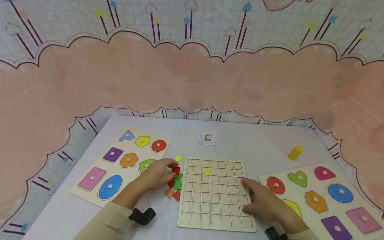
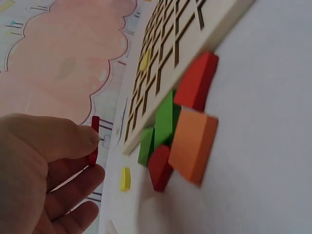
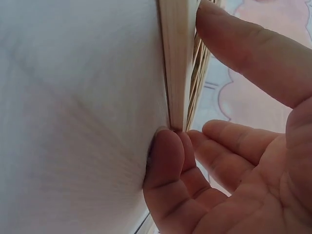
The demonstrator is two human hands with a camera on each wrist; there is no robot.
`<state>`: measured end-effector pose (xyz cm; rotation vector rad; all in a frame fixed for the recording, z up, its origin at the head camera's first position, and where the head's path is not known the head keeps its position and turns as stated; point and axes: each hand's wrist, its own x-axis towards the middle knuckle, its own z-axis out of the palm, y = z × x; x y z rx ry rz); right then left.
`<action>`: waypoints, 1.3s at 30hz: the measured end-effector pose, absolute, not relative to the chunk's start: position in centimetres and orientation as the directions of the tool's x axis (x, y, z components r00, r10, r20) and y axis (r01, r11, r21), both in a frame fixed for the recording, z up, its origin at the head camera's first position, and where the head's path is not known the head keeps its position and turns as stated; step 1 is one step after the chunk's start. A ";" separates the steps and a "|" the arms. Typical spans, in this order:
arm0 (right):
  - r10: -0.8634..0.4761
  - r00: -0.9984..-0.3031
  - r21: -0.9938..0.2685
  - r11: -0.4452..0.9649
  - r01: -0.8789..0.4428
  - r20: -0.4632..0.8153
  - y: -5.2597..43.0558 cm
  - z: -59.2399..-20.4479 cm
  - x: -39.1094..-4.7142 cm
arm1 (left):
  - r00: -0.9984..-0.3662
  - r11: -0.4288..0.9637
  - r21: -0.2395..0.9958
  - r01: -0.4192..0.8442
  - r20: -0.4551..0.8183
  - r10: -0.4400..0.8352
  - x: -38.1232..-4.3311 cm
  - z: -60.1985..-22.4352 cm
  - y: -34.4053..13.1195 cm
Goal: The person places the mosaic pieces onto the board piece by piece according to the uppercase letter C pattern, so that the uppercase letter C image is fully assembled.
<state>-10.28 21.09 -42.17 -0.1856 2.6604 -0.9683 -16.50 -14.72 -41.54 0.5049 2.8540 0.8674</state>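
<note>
My left hand pinches a small red square tile between thumb and fingers, just left of the wooden grid board. In the left wrist view that tile is edge-on and raised off the table. Beneath the hand lie green tiles, red pieces and an orange tile, close along the board's edge. One yellow tile sits in an upper cell of the grid. My right hand rests at the board's right edge, thumb and fingers spread apart and touching it.
Shape puzzle boards with knobbed pieces lie at left and right. Behind the grid is a small card with a coloured pattern. A yellow cylinder stands at the back right. A yellow rounded piece lies beyond the left hand.
</note>
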 end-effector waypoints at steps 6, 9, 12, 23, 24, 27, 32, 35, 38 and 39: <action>-0.228 -0.945 -0.649 0.760 -0.023 -0.233 21.2 -42.3 -10.2 | -0.927 0.752 0.593 0.288 -0.024 0.374 -16.6 -41.5 -13.4; -0.229 -0.946 -0.645 0.764 -0.028 -0.230 21.2 -42.4 -10.2 | -0.920 0.742 0.600 0.299 -0.026 0.392 -16.7 -41.6 -12.8; -0.223 -0.950 -0.634 0.773 -0.034 -0.220 21.2 -42.4 -10.2 | -0.909 0.722 0.618 0.312 -0.026 0.415 -16.8 -41.8 -12.3; -0.205 -0.953 -0.611 0.791 -0.028 -0.221 21.2 -42.2 -10.3 | -0.889 0.682 0.636 0.362 0.017 0.457 -17.1 -41.8 -10.1; -0.202 -0.953 -0.609 0.793 -0.024 -0.225 21.2 -42.2 -10.3 | -0.891 0.682 0.637 0.359 0.016 0.454 -17.0 -41.8 -9.9; -0.197 -0.953 -0.602 0.798 -0.019 -0.231 21.4 -42.2 -10.2 | -0.897 0.680 0.653 0.333 -0.002 0.441 -16.9 -41.8 -9.6; -0.192 -0.953 -0.598 0.801 -0.014 -0.234 21.6 -42.2 -10.4 | -0.895 0.666 0.672 0.324 -0.010 0.445 -17.0 -42.0 -9.0; -0.179 -0.953 -0.595 0.804 0.002 -0.246 21.5 -42.2 -10.5 | -0.887 0.662 0.664 0.347 0.002 0.462 -17.2 -42.2 -8.6; -0.172 -0.950 -0.594 0.805 0.016 -0.260 21.5 -42.1 -10.6 | -0.877 0.662 0.649 0.375 0.019 0.479 -17.5 -42.3 -8.1; -0.172 -0.950 -0.594 0.804 0.018 -0.262 21.5 -42.1 -10.6 | -0.876 0.663 0.644 0.381 0.023 0.482 -17.6 -42.3 -8.0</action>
